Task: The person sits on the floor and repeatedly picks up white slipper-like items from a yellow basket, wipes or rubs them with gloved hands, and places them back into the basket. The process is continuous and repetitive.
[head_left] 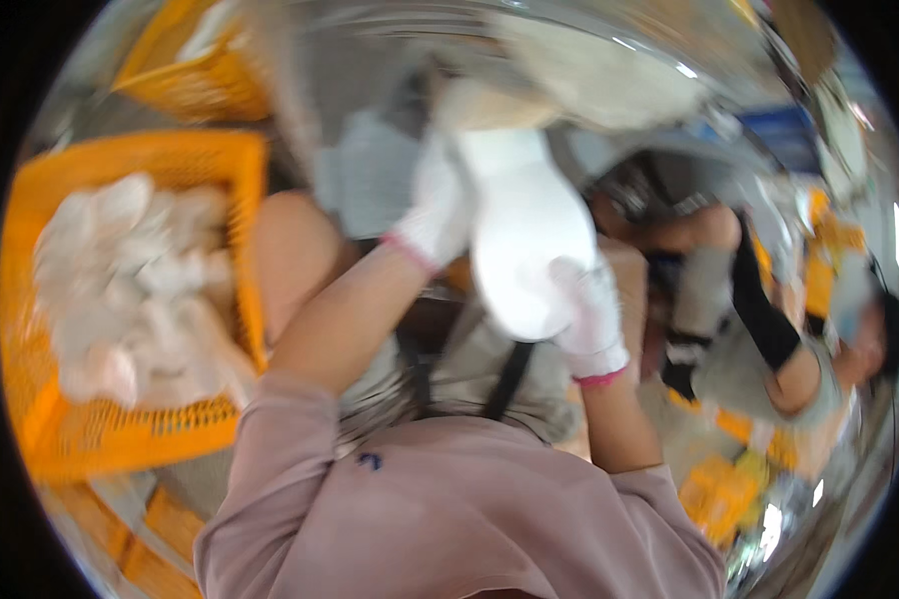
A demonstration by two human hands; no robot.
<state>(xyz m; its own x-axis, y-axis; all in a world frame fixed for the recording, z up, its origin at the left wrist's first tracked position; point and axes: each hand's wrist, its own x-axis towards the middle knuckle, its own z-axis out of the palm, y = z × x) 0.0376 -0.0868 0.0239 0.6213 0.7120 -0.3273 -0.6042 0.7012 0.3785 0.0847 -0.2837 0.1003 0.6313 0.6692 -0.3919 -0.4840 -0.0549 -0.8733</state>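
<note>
In front of my lap is a white shoe sole (531, 225), long and smooth, with its wider end toward me. My left hand (442, 205), in a white glove with a pink cuff, grips it along the left edge; motion smears the fingertips. The gloved right hand (591, 317) holds its near right end, thumb on the top face. The sole's far end meets a beige, blurred piece (494, 103) at the machine or bench edge, and I cannot make out whether they are joined.
At my left stands an orange plastic crate (135, 150) heaped with white, sole-like pieces (135, 285). Another orange crate (195, 85) lies beyond it. A pale, rounded surface (599, 70) is ahead. On the right a co-worker (759, 349) sits close by, near more orange crates (719, 494).
</note>
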